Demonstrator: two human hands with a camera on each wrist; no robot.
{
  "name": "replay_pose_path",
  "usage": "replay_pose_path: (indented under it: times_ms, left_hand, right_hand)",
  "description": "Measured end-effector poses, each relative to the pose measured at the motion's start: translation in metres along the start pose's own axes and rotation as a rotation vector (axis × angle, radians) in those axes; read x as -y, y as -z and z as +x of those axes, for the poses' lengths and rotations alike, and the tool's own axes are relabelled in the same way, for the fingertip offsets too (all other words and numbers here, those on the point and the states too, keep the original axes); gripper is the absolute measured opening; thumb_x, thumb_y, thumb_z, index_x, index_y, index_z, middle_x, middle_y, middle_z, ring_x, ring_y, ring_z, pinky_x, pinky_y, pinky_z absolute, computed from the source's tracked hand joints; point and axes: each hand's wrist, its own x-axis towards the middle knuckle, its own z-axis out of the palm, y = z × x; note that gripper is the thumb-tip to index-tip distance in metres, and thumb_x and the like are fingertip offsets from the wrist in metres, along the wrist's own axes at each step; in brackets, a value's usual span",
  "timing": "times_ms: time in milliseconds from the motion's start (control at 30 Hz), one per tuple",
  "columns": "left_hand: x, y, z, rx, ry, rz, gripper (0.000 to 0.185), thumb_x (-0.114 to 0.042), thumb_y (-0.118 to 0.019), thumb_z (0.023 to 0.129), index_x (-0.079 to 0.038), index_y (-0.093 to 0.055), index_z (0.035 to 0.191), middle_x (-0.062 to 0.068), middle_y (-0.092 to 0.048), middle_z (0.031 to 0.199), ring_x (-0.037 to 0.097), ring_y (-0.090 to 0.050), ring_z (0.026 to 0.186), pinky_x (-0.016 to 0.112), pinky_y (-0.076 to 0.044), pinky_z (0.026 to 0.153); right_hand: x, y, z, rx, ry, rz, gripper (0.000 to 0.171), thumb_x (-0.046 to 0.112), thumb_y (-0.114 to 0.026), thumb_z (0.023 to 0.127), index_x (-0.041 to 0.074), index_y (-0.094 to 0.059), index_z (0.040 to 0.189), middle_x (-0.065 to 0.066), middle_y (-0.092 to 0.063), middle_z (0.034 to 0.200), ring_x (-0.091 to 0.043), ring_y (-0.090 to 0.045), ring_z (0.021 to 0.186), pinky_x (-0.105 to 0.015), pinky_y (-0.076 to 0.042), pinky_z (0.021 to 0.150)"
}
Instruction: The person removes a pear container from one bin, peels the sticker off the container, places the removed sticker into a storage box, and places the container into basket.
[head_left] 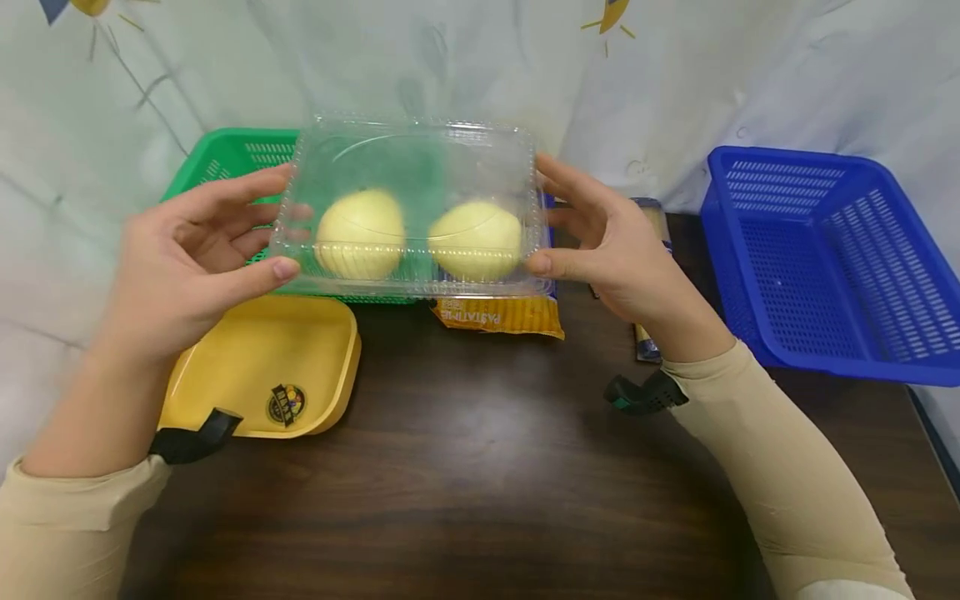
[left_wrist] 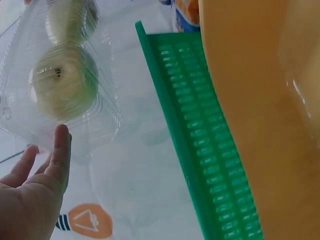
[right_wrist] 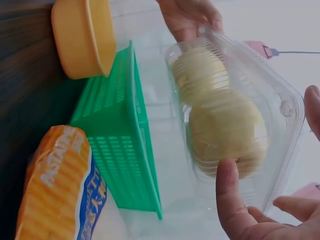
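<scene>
From the head camera, the left hand (head_left: 187, 258) and the right hand (head_left: 607, 242) held a clear plastic box (head_left: 411, 208) by its 2 short ends, thumbs and fingers clamping the rims, above a dark table (head_left: 465, 475). 2 yellow fruits (head_left: 360, 233) lay inside. Behind it sat a green basket (head_left: 225, 158), an orange packet (head_left: 498, 315), a yellow tray (head_left: 262, 367) and a blue basket (head_left: 832, 258).

The left wrist camera showed fingers (left_wrist: 60, 155) touching the box (left_wrist: 60, 80) beside the green basket (left_wrist: 200, 140).

The right wrist camera showed a thumb (right_wrist: 230, 195) pressed on the box (right_wrist: 235, 120).
</scene>
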Motion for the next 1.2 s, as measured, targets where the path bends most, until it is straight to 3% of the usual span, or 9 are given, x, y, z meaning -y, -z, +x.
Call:
replay_pose_path:
  times_ms: [133,267,400,533,833,1067,1200]
  left_hand:
    - [-0.008,0.012,0.005,-0.025,-0.007,-0.014,0.066,0.042,-0.058,0.078,0.028,-0.050,0.142,0.029,-0.063,0.148,0.036,-0.073,0.119,0.033,-0.061,0.101]
    - [-0.013,0.027,0.008,-0.069,0.001,-0.056,0.062,0.044,-0.052,0.080,0.029,-0.050,0.141,0.031,-0.063,0.146,0.038,-0.074,0.117,0.033,-0.064,0.092]
    - [-0.017,0.045,0.007,-0.142,0.020,-0.003,0.057,0.041,-0.055,0.084,0.028,-0.053,0.139,0.031,-0.067,0.141,0.036,-0.075,0.114,0.031,-0.065,0.089]
    - [-0.016,0.065,0.004,-0.163,0.032,0.070,0.053,0.036,-0.058,0.089,0.027,-0.054,0.140,0.027,-0.068,0.142,0.031,-0.075,0.116,0.027,-0.063,0.091]
    - [-0.010,0.089,0.013,-0.263,0.218,0.101,0.053,0.028,-0.063,0.094,0.013,-0.062,0.145,0.013,-0.072,0.141,0.019,-0.074,0.118,0.021,-0.060,0.093]
    - [-0.005,0.107,0.016,-0.294,0.287,0.076,0.053,0.027,-0.062,0.096,0.008,-0.065,0.145,0.010,-0.066,0.145,0.018,-0.075,0.115,0.022,-0.060,0.093]
    - [0.000,0.117,0.013,-0.310,0.324,0.084,0.053,0.026,-0.062,0.097,0.005,-0.066,0.145,0.006,-0.061,0.151,0.015,-0.075,0.117,0.021,-0.061,0.090]
  right_hand:
    - [-0.001,-0.008,0.016,-0.001,0.006,-0.013,0.112,0.048,-0.100,0.077,0.025,-0.041,0.170,-0.002,-0.040,0.170,-0.030,-0.047,0.148,-0.044,-0.057,0.106]
    - [-0.003,-0.021,0.033,0.018,0.040,0.013,0.103,0.040,-0.098,0.085,0.022,-0.042,0.170,-0.004,-0.043,0.167,-0.031,-0.052,0.143,-0.047,-0.060,0.103]
    - [-0.009,-0.036,0.050,0.038,0.034,0.022,0.090,0.021,-0.089,0.092,0.022,-0.042,0.170,-0.003,-0.045,0.166,-0.028,-0.055,0.141,-0.047,-0.057,0.107]
    - [-0.015,-0.052,0.066,0.038,0.001,0.013,0.087,0.016,-0.084,0.095,0.023,-0.041,0.170,-0.001,-0.045,0.165,-0.024,-0.054,0.143,-0.044,-0.057,0.108]
    - [-0.025,-0.074,0.089,-0.004,-0.093,0.087,0.092,0.009,-0.086,0.096,0.021,-0.036,0.172,-0.002,-0.041,0.170,-0.020,-0.052,0.146,-0.040,-0.060,0.105]
    - [-0.029,-0.088,0.105,-0.003,-0.151,0.107,0.092,0.010,-0.086,0.095,0.020,-0.036,0.172,-0.005,-0.039,0.171,-0.019,-0.054,0.145,-0.037,-0.060,0.104]
    - [-0.029,-0.097,0.116,0.007,-0.205,0.155,0.083,0.018,-0.078,0.103,0.020,-0.034,0.173,-0.003,-0.036,0.173,-0.019,-0.052,0.147,-0.040,-0.060,0.104]
